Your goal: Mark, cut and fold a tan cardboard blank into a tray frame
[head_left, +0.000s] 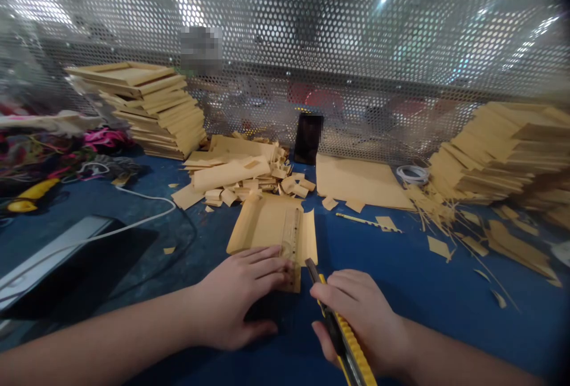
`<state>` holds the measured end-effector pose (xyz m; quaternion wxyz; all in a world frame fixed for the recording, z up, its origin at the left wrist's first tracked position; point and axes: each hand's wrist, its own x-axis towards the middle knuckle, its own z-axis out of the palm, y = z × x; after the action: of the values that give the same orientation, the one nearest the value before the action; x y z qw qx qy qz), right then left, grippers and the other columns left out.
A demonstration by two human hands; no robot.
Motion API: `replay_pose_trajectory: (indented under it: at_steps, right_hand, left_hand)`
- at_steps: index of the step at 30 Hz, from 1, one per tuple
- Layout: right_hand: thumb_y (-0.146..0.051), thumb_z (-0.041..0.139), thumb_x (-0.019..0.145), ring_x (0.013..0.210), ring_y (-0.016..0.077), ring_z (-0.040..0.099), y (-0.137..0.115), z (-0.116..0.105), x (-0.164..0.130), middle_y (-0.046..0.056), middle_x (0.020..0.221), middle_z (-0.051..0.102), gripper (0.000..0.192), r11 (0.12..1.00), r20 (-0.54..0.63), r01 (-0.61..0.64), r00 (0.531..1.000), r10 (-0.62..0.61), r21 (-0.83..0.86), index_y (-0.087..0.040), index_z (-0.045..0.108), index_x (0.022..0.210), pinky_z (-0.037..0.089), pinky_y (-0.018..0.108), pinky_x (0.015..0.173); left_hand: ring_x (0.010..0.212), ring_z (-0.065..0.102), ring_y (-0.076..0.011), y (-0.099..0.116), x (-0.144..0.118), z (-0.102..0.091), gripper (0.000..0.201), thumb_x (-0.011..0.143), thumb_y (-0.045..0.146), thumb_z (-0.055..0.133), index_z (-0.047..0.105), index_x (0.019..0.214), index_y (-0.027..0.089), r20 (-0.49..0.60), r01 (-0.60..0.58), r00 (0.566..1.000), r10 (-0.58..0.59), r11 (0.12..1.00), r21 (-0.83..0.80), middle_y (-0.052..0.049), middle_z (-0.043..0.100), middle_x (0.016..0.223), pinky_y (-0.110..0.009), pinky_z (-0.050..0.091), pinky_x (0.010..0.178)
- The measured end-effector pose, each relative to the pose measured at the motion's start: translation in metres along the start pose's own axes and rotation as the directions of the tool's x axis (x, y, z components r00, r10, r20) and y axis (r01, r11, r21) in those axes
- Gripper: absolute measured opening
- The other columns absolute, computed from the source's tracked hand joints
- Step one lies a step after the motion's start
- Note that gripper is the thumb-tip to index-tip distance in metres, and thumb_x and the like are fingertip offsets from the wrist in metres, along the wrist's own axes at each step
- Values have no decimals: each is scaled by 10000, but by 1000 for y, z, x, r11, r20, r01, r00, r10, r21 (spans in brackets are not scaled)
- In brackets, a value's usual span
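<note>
Left hand (240, 297) presses flat on ruler (291, 249) across card (271, 225), mid-surface; right fingers grip knife (342, 338), tip at ruler's near end. Best cut: firm ruler, blade hugging its edge.

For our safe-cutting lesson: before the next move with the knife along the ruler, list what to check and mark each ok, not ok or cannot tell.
1. Left hand presses the ruler flat on the card: ok.
2. Fingertips lie near the ruler's cutting edge, close to the blade: not ok.
3. Right hand grips the knife firmly: ok.
4. Blade tip meets the ruler's edge: cannot tell.
5. Scraps lie beyond the card, off the cutting line: ok.
</note>
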<state>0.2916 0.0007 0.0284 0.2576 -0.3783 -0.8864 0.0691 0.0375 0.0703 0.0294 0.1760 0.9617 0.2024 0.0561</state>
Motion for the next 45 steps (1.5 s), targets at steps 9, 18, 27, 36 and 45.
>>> replay_pose_trajectory:
  at_steps: [9, 18, 27, 36, 45]
  right_hand:
    - [-225, 571, 755, 617, 172, 545, -3, -1, 1, 10, 727, 600, 271, 1000, -33, -21, 999, 22, 22, -201, 507, 1017, 450, 318, 602]
    - [-240, 559, 758, 621, 166, 551, -7, 2, 2, 9, 732, 601, 252, 998, -38, -64, 997, 65, 29, -196, 536, 1005, 463, 316, 610]
    - [-156, 532, 746, 554, 141, 524, -23, -34, 17, -10, 656, 564, 197, 986, -75, -163, 984, 164, 17, -208, 560, 933, 436, 278, 542]
    - [-214, 604, 735, 538, 137, 553, -65, -28, 12, -8, 683, 601, 191, 938, -62, -341, 936, 345, 64, -218, 569, 922, 450, 257, 501]
    - [-168, 512, 784, 521, 124, 528, -66, 11, 6, -26, 655, 551, 234, 914, -209, -398, 889, 406, 83, -200, 459, 1011, 446, 244, 536]
  left_hand:
    - [1369, 388, -287, 0, 1, -1, 608, 770, 442, 684, 518, 1322, 246, -10, -15, 1000, 15, 1000, -15, -32, 471, 1449, -481, 328, 1154]
    - [1362, 396, -299, -1, 0, 0, 607, 780, 455, 679, 524, 1325, 238, -27, -33, 999, 33, 999, -17, -46, 493, 1429, -490, 345, 1142]
    - [1340, 428, -306, -2, -2, -1, 615, 783, 477, 685, 533, 1334, 250, -53, -58, 997, 56, 998, -29, -52, 523, 1400, -490, 360, 1132]
    - [1347, 417, -321, -4, -5, 2, 613, 785, 502, 696, 555, 1327, 250, -86, -88, 992, 87, 996, -6, -62, 525, 1401, -498, 392, 1104]
    - [1338, 428, -320, -5, -6, -1, 535, 800, 477, 675, 586, 1283, 264, -53, -67, 996, 67, 998, 6, -34, 551, 1374, -506, 378, 1112]
